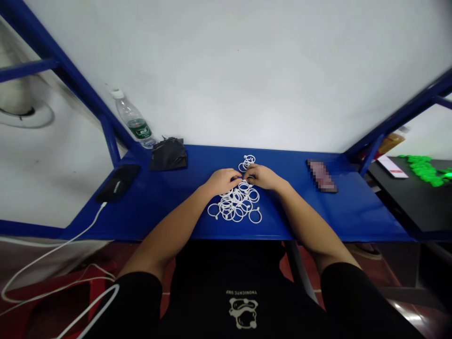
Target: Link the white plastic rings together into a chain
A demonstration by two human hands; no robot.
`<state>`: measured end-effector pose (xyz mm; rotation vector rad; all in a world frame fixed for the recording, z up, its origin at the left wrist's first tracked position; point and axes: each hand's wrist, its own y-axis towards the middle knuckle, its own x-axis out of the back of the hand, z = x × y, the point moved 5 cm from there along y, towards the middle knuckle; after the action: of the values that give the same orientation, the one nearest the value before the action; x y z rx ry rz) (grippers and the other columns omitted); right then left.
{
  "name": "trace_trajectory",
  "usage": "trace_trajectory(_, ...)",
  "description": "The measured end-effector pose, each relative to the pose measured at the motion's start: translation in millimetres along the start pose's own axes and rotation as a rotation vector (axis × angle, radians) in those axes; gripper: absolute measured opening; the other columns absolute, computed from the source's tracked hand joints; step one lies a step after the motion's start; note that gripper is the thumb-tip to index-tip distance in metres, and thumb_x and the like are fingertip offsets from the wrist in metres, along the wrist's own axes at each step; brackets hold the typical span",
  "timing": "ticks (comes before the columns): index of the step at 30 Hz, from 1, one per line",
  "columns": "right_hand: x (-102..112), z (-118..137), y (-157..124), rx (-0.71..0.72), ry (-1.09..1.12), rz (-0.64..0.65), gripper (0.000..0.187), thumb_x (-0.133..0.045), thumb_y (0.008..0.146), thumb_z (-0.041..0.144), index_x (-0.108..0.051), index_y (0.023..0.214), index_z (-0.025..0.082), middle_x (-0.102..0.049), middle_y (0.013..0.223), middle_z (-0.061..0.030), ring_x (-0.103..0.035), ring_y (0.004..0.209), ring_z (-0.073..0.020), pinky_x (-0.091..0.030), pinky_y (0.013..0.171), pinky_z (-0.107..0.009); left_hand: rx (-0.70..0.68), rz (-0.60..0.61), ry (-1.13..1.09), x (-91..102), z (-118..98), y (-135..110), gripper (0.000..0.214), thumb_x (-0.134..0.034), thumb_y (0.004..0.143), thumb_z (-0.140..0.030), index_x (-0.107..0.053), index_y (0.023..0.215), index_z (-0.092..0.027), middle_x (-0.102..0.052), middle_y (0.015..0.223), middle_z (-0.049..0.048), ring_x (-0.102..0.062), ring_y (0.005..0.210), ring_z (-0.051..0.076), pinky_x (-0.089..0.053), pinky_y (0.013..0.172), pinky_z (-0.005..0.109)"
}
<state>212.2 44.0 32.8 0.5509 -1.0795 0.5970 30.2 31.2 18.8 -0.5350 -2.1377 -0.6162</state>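
White plastic rings (233,203), each with a small knob, lie in a loose pile on the blue table (197,226). At the far edge of this pile, my left hand (224,181) and my right hand (262,177) meet with their fingertips almost touching. The fingers of both are bent into a pinch. A bit of white ring shows at my right fingertips; what my left fingertips hold is too small to make out. Just beyond the hands lies a smaller group of white rings (249,160). One single ring (255,215) rests at the pile's near right.
A water bottle (136,120) and a crumpled black bag (168,154) are at the back left. A black power bank (118,183) with a white cable (88,226) lies left. At right is a phone (322,176); beyond, green pieces (425,169) lie on a black table.
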Motion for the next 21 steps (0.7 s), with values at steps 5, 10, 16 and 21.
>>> trace_trajectory(5,5,7,3,-0.073,-0.03,-0.22,0.014,-0.064,0.093,0.017,-0.076,0.1,0.021,-0.076,0.1,-0.0067,-0.069,0.09,-0.0212,-0.05,0.079,-0.03,0.059,-0.041,-0.094,2.1,2,0,0.037,-0.064,0.101,-0.037,-0.069,0.134,-0.023,-0.08,0.108,0.0051,-0.072,0.085,0.018,-0.053,0.078,0.032)
trace_trajectory(10,8,25,0,-0.038,0.042,-0.479,0.015,-0.062,0.098,0.028,-0.075,0.098,0.021,-0.077,0.092,-0.0067,-0.069,0.08,-0.0202,-0.051,0.074,-0.031,0.0,-0.114,-0.068,7.8,-2,-1,0.023,-0.057,0.104,-0.034,-0.074,0.106,-0.02,-0.076,0.087,0.0036,-0.068,0.075,0.017,-0.049,0.072,0.029)
trace_trajectory(16,6,27,-1,0.04,0.131,-0.507,0.028,-0.06,0.099,0.031,-0.073,0.122,0.021,-0.079,0.096,-0.0053,-0.069,0.074,-0.0174,-0.054,0.072,-0.03,-0.079,-0.194,0.014,12.3,-2,-1,0.027,-0.051,0.106,-0.03,-0.07,0.09,-0.019,-0.071,0.082,0.0035,-0.065,0.075,0.017,-0.045,0.072,0.029)
trace_trajectory(21,8,29,-1,0.092,0.146,-0.487,0.019,-0.061,0.095,0.028,-0.077,0.104,0.021,-0.079,0.092,-0.0053,-0.068,0.071,-0.0163,-0.053,0.07,-0.028,-0.114,-0.155,0.052,9.4,-3,-1,0.023,-0.052,0.105,-0.029,-0.07,0.094,-0.019,-0.074,0.086,0.0047,-0.067,0.078,0.018,-0.046,0.074,0.03)
